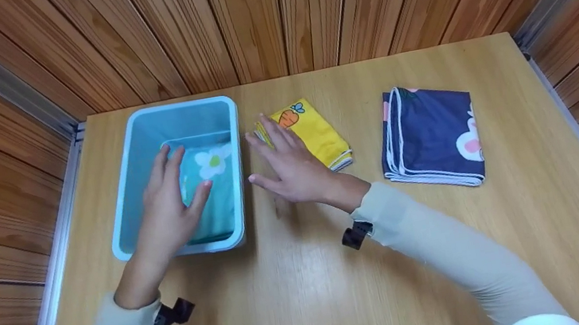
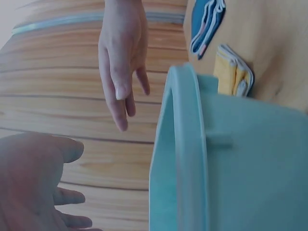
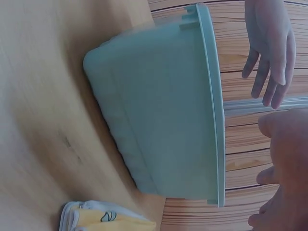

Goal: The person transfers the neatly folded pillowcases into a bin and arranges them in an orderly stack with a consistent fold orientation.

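Fingers of the left hand [image 1: 169, 210] are held straight, with the thumb parted from them and nothing gripped, in the head view, above the inside of the blue bin [image 1: 177, 106]; those of the right hand [image 1: 293, 169] are likewise parted and unladen, just outside the bin's right rim. A teal cloth [image 1: 222, 193] with a white flower is contained in the bin, a yellow cloth [image 1: 314, 130] is set near its right side, partly covered from sight by the right hand, and a navy cloth [image 1: 430, 134] is placed well to its right. From the left wrist view, both hands are seen raised above the bin's rim, clear of it (the teal cloth is hidden there). From the right wrist view, the same clearance is shown, with the yellow cloth rested beside the bin's base. The step in hand is judged to be a pause between grips, one cloth being binned and two not. For a next move, the right hand would need to be lowered beside the bin, and the yellow cloth's folded layers pinched together.
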`<state>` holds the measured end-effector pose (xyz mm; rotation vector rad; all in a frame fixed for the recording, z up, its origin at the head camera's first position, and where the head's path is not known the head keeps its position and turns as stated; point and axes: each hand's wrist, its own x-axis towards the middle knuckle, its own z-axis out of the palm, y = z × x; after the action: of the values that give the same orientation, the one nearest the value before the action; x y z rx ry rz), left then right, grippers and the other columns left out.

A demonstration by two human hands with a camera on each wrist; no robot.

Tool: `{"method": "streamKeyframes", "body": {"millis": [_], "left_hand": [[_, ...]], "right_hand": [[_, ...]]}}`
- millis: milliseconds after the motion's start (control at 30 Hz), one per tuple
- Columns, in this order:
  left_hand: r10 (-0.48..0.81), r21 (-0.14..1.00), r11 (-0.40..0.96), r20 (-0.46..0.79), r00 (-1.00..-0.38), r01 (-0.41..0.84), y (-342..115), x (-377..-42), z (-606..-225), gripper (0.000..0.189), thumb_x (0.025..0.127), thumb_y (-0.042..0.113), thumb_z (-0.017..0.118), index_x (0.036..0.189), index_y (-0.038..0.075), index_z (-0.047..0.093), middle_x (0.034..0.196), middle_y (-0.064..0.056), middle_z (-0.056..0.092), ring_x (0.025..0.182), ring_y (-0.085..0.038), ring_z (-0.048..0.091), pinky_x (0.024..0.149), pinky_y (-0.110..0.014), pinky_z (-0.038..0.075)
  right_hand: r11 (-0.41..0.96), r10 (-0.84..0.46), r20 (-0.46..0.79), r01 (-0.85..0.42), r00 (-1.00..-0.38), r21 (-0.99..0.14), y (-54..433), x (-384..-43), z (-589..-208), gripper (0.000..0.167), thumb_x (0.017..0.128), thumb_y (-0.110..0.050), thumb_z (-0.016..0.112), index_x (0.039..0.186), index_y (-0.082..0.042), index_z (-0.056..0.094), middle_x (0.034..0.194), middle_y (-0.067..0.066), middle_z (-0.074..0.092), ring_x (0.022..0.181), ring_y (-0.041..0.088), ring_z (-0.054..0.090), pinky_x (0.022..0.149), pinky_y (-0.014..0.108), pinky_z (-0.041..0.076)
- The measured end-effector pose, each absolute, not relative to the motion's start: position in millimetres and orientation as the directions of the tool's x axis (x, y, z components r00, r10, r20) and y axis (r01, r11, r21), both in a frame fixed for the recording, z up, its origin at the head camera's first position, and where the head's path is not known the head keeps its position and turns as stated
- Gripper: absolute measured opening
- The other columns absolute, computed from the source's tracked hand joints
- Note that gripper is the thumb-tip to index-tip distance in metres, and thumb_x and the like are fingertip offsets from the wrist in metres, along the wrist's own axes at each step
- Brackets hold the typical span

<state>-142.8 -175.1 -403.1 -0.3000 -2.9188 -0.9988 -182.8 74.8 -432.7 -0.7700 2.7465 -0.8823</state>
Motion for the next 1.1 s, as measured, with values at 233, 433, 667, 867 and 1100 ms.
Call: {"method": "streamKeyframes", "body": {"millis": [233,433,667,867,1100], "left_hand": [[0.191,0.543,0.815,0.074,-0.979,0.200,-158,-139,-401,0.078,0.098,0.039,0.067,0.158,0.003,0.031,0.167,-0.022,0.017,0.151,-0.045,0.020,0.115,-0.070,0.020],[0.205,0.524,0.829,0.045,-0.978,0.198,-139,-140,-400,0.082,0.098,0.045,0.065,0.160,0.005,0.029,0.168,-0.021,0.013,0.152,-0.043,0.019,0.118,-0.066,0.019],[0.228,0.518,0.829,0.035,-0.973,0.213,-115,-139,-400,0.084,0.098,0.048,0.063,0.161,0.006,0.027,0.169,-0.020,0.011,0.152,-0.041,0.020,0.119,-0.062,0.021],[0.222,0.549,0.815,-0.003,-0.975,0.184,-99,-133,-399,0.087,0.096,0.055,0.061,0.162,0.012,0.025,0.171,-0.013,0.008,0.154,-0.036,0.017,0.121,-0.058,0.021],[0.220,0.563,0.805,0.014,-0.976,0.189,-80,-128,-404,0.088,0.096,0.054,0.062,0.162,0.009,0.025,0.170,-0.015,0.009,0.154,-0.035,0.016,0.122,-0.058,0.018]], "right_hand": [[0.716,-0.500,-0.025,-0.397,-0.866,-0.574,88,-184,-437,0.079,0.102,-0.052,0.053,0.164,-0.015,0.020,0.171,0.012,-0.007,0.157,0.031,-0.002,0.124,0.053,0.004],[0.741,-0.474,-0.062,-0.359,-0.878,-0.568,98,-185,-442,0.078,0.102,-0.048,0.056,0.164,-0.016,0.022,0.171,0.013,-0.006,0.157,0.031,-0.005,0.124,0.053,0.002],[0.751,-0.461,-0.073,-0.345,-0.884,-0.562,111,-184,-450,0.079,0.102,-0.051,0.054,0.164,-0.015,0.021,0.171,0.010,-0.012,0.157,0.030,-0.007,0.124,0.054,0.002],[0.768,-0.443,-0.091,-0.325,-0.892,-0.553,121,-186,-455,0.080,0.102,-0.052,0.054,0.164,-0.016,0.019,0.171,0.011,-0.011,0.156,0.031,-0.008,0.123,0.057,0.000],[0.809,-0.412,-0.131,-0.295,-0.902,-0.509,132,-189,-458,0.082,0.102,-0.058,0.047,0.165,-0.018,0.014,0.170,0.015,-0.013,0.155,0.034,-0.016,0.120,0.063,-0.008]]}}
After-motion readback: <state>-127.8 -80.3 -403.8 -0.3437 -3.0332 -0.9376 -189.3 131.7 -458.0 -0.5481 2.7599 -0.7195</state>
